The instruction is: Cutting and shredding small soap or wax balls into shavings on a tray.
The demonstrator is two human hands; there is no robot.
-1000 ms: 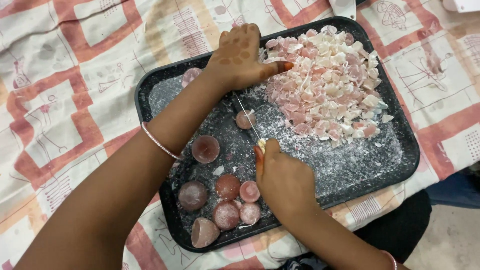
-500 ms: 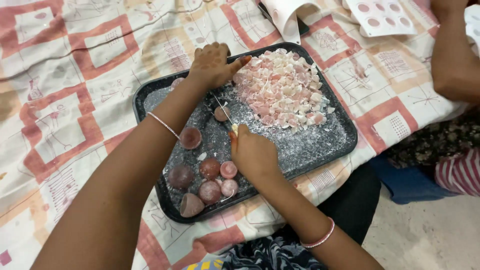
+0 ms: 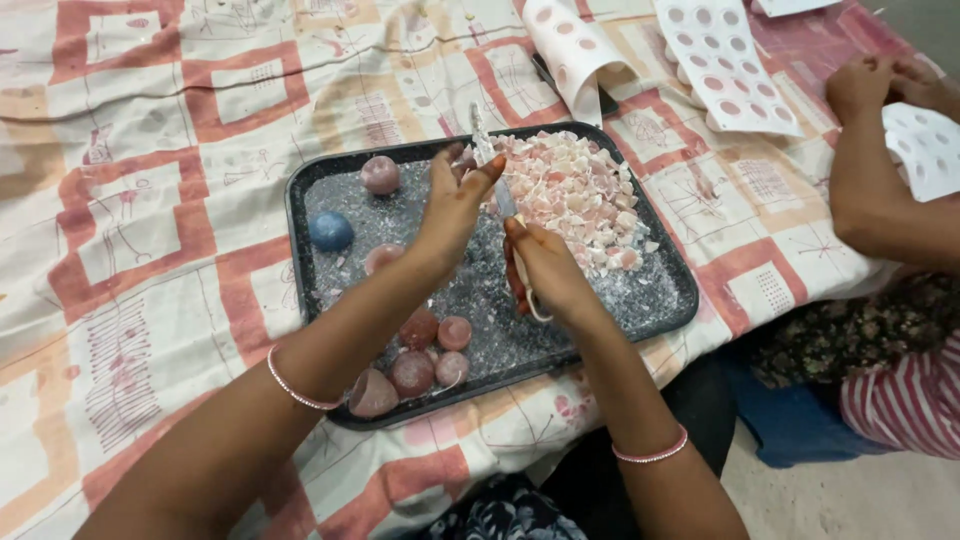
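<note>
My right hand (image 3: 545, 270) grips the handle of a small knife (image 3: 487, 160), holding it above the dark tray (image 3: 300, 260) with the blade pointing up. My left hand (image 3: 455, 205) reaches over the tray, and its fingertips pinch the blade. Just right of both hands, a heap of chopped pink and white pieces (image 3: 580, 195) fills the tray's far right part. Several pink domes (image 3: 420, 360) cluster at the tray's near left corner. A blue ball (image 3: 330, 230) and a pink ball (image 3: 380, 175) lie at its far left.
The tray rests on a cloth with red and cream squares (image 3: 150, 200). White mould sheets with round hollows (image 3: 730, 60) lie at the far right. Another person's arm (image 3: 880, 200) reaches onto the table's right end, their striped clothing (image 3: 900, 400) beside my right elbow.
The knife has come up off the tray floor and now stands blade-up. My left hand has left the heap of pieces and closed on the blade. The view has pulled back.
</note>
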